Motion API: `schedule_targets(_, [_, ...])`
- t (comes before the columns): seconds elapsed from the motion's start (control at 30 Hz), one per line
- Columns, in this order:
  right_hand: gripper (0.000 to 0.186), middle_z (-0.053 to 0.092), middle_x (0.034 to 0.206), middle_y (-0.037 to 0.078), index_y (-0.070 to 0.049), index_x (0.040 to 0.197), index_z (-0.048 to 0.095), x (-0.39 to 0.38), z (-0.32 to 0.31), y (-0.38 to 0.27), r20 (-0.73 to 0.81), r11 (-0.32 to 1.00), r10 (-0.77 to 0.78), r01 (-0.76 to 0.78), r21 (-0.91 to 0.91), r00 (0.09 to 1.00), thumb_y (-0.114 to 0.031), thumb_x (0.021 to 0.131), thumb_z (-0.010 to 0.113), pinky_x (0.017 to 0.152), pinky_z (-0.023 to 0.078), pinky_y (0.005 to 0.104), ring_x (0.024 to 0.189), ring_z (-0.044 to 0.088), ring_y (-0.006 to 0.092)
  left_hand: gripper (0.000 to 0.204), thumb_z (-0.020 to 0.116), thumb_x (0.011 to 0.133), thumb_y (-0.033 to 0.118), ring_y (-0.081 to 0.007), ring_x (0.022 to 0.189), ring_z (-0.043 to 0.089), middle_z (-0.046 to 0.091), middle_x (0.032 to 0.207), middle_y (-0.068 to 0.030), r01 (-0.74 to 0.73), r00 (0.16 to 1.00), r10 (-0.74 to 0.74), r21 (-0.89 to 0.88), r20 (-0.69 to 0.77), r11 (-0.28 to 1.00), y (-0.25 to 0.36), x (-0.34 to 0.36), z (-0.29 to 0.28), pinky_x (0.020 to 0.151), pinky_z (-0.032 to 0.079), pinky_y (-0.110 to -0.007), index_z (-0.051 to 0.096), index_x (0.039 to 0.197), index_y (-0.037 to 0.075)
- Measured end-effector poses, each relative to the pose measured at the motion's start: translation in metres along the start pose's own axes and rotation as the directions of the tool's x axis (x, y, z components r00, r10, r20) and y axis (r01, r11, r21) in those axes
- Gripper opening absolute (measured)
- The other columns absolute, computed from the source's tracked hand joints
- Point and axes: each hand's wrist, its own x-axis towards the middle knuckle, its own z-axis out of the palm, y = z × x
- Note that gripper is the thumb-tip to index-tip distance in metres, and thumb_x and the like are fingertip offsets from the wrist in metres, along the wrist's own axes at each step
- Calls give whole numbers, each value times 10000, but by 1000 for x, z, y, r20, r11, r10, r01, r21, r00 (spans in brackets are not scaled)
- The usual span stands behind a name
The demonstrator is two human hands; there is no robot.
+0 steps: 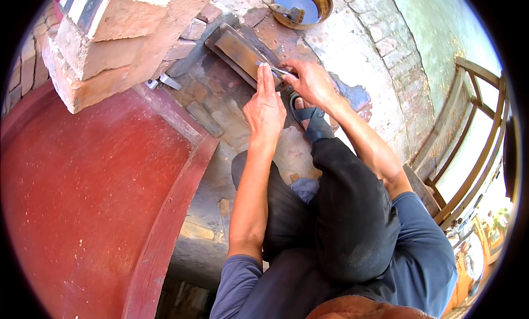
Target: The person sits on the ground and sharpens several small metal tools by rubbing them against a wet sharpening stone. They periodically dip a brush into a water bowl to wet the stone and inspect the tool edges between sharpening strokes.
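Observation:
A brownish sharpening stone lies slantwise in a dark block-like holder on the ground ahead of me. Over its near end my right hand is closed round a narrow metal blade, its handle hidden in the fingers. My left hand comes in from below, two fingers straight and pressed together against the blade's front part. The bright tip shows just beside those fingertips, at the stone's surface. How the left thumb and other fingers lie is hidden.
Beyond the stone stands a round metal bowl of liquid, a brush across its rim. A brick pillar and a red-painted surface are on the left. My sandalled foot is close to the holder; a wooden frame stands right.

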Motion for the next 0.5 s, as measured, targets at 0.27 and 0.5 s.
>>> schedule_targets(0.27, [574,713,921,160,-201,1457,672,-12,-1,-14,27,917,-270,266,-299,962,-92,893,658,681,589,467,801,730,376,876,713,941,169,-395,1171,722,438,1690,-178,-109,984,103,-35,-144,993,-8,-4,16,910,612,-463,263,1679,27])
schedule_targets(0.5, [565,676,882,193,-210,1495,642,-18,-3,-13,22,913,-268,261,-313,963,-120,939,613,661,574,484,776,720,393,931,734,927,181,-429,1111,727,390,1716,-178,-49,998,46,-73,-46,996,1,-4,13,880,605,-499,231,1700,55])
